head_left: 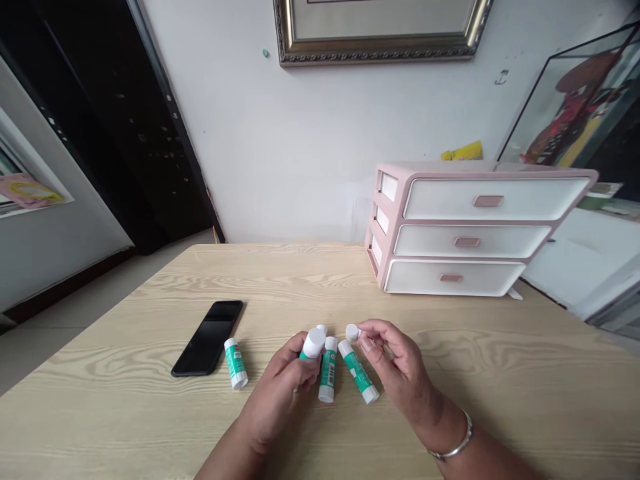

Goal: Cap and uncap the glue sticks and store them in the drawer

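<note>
My left hand is closed around a green-and-white glue stick, its white end tilted up toward me. Another small white piece shows just behind that end, partly hidden. Between the fingertips of my right hand is a small white cap. Two more glue sticks lie on the table between my hands: the middle glue stick close to my left fingers, and the slanted glue stick below my right fingertips. Left of my left hand lies a separate glue stick.
A black phone lies at the left on the wooden table, beside the separate glue stick. At the back right stands a pink-and-white drawer unit with a yellow packet behind its top. A framed picture hangs on the wall.
</note>
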Available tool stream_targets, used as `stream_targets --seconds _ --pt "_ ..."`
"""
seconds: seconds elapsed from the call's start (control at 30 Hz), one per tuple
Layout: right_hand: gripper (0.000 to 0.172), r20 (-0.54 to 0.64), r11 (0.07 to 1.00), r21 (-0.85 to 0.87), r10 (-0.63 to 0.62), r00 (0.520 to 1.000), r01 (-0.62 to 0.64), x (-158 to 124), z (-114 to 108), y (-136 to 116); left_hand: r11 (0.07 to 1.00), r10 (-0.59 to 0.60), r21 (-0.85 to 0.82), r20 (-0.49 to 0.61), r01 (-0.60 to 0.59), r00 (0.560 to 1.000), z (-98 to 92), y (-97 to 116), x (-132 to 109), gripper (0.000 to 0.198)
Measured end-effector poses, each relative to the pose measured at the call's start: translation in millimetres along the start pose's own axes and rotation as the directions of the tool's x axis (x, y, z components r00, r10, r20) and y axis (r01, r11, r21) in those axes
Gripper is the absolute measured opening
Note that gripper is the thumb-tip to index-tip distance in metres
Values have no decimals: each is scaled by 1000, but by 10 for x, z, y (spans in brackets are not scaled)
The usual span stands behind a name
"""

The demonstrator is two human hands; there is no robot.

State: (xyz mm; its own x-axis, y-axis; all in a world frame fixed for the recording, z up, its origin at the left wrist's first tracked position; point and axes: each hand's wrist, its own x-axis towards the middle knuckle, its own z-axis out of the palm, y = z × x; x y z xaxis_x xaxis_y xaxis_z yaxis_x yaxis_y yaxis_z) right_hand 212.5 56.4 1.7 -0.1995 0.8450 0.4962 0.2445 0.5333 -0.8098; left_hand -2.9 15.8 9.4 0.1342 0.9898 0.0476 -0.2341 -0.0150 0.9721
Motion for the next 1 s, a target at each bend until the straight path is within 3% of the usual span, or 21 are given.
stream_targets --seconds 0.13,0.23,0.37,1.0 --pt "20 8 1000 4 -4 1000 4 4 4 0 997 70 -17 -77 -72 995 -60 -27 17 46" --pt "20 20 1000 6 -5 1000 5 15 2 -15 994 85 85 -122 -75 989 -81 -16 13 54" --pt "23 25 1000 -13 -10 1000 11 25 0 -11 984 87 169 -152 -61 984 -88 12 -6 54" --pt "24 42 999 40 34 999 -36 47 -12 -23 991 132 54 -154 -125 979 -96 22 -3 45"
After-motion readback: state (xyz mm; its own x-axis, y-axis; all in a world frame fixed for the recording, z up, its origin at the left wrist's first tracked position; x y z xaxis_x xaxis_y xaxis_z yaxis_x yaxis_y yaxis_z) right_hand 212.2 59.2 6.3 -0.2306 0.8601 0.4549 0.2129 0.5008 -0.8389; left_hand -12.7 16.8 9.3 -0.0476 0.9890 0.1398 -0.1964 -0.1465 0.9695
